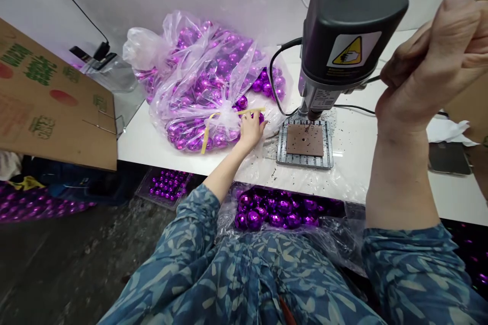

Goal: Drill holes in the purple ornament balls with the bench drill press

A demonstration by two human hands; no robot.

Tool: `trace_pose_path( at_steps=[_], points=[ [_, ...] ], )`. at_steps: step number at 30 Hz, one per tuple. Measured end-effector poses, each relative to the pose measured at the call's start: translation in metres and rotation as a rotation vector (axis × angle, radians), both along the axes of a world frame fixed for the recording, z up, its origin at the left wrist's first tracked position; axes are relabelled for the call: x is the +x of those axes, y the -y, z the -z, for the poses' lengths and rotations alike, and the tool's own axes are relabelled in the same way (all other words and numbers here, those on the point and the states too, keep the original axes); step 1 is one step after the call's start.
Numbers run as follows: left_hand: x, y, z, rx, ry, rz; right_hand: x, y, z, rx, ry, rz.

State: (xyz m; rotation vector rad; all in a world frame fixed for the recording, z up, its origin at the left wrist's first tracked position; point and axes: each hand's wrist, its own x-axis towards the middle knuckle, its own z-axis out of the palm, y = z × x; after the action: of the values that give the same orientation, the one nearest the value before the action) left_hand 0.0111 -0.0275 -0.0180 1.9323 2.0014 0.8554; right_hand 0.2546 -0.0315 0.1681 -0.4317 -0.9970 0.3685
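My left hand (251, 131) reaches across the white table (351, 162) to the edge of a clear plastic bag (198, 81) full of shiny purple faceted balls, fingers curled on a ball at the bag's opening. My right hand (427, 61) is raised near the camera, fingers wrapped round a thin lever of the small drill press (346, 30). Below the drill bit lies a brown square pad (305, 139) on a grey ribbed base plate, with nothing on it. The bag is tied with a yellow strip (213, 122).
More purple balls (274, 210) lie in plastic on my lap below the table edge, and a tray of them (168, 185) sits on the floor. A cardboard box (49, 96) stands at left. Black cables run behind the drill; dark shavings dot the table.
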Motion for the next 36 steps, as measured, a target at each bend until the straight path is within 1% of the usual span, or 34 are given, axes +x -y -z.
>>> trace_pose_path(
  at_steps=[1, 2, 3, 5, 7, 8, 9, 10, 12, 13, 14, 15, 17, 19, 20, 22, 24, 27, 31, 36],
  points=[
    [-0.002, -0.012, -0.004, -0.079, -0.038, -0.033, 0.0, 0.0, 0.0, 0.01, 0.005, 0.01],
    [-0.002, -0.019, -0.006, -0.132, -0.056, -0.035, 0.0, 0.0, 0.001, 0.017, 0.014, 0.018],
    [-0.001, -0.021, -0.008, -0.149, -0.052, -0.025, 0.001, 0.0, 0.001, 0.02, 0.025, 0.022],
    [0.003, -0.013, -0.01, -0.082, 0.036, 0.016, 0.002, -0.001, 0.002, 0.036, 0.039, 0.016],
    [0.009, 0.004, -0.009, 0.013, 0.267, 0.087, 0.002, 0.0, 0.004, 0.052, 0.046, 0.001],
    [0.013, 0.014, -0.008, 0.011, 0.431, 0.126, 0.002, 0.0, 0.005, 0.052, 0.048, -0.002],
    [0.017, 0.024, -0.006, -0.043, 0.613, 0.161, 0.002, 0.0, 0.006, 0.048, 0.049, 0.001],
    [0.021, 0.032, -0.005, -0.144, 0.797, 0.188, 0.002, 0.001, 0.006, 0.035, 0.052, 0.004],
    [0.03, 0.045, -0.004, -0.413, 1.113, 0.219, 0.002, 0.003, 0.007, 0.011, 0.051, 0.013],
    [0.035, 0.048, -0.003, -0.53, 1.23, 0.229, 0.002, 0.004, 0.007, 0.002, 0.051, 0.017],
    [0.04, 0.051, -0.003, -0.614, 1.32, 0.236, 0.002, 0.004, 0.006, -0.002, 0.053, 0.021],
    [0.043, 0.052, -0.003, -0.662, 1.386, 0.238, 0.002, 0.005, 0.006, -0.005, 0.055, 0.028],
    [0.049, 0.051, -0.001, -0.669, 1.472, 0.224, 0.002, 0.005, 0.006, -0.016, 0.071, 0.043],
    [0.052, 0.048, 0.003, -0.634, 1.479, 0.223, 0.001, 0.005, 0.006, -0.019, 0.082, 0.066],
    [0.052, 0.046, 0.006, -0.605, 1.438, 0.238, 0.0, 0.004, 0.006, -0.012, 0.08, 0.08],
    [0.053, 0.043, 0.013, -0.509, 1.276, 0.278, -0.001, 0.003, 0.007, 0.013, 0.071, 0.103],
    [0.055, 0.04, 0.021, -0.378, 1.104, 0.293, -0.002, 0.002, 0.008, 0.027, 0.074, 0.12],
    [0.06, 0.035, 0.028, -0.232, 0.944, 0.294, -0.002, 0.001, 0.01, 0.01, 0.104, 0.146],
    [0.07, 0.03, 0.028, -0.18, 0.814, 0.34, 0.0, -0.001, 0.011, 0.007, 0.117, 0.165],
    [0.084, 0.028, 0.031, -0.134, 0.745, 0.356, 0.0, -0.001, 0.013, 0.05, 0.063, 0.089]
  ],
)
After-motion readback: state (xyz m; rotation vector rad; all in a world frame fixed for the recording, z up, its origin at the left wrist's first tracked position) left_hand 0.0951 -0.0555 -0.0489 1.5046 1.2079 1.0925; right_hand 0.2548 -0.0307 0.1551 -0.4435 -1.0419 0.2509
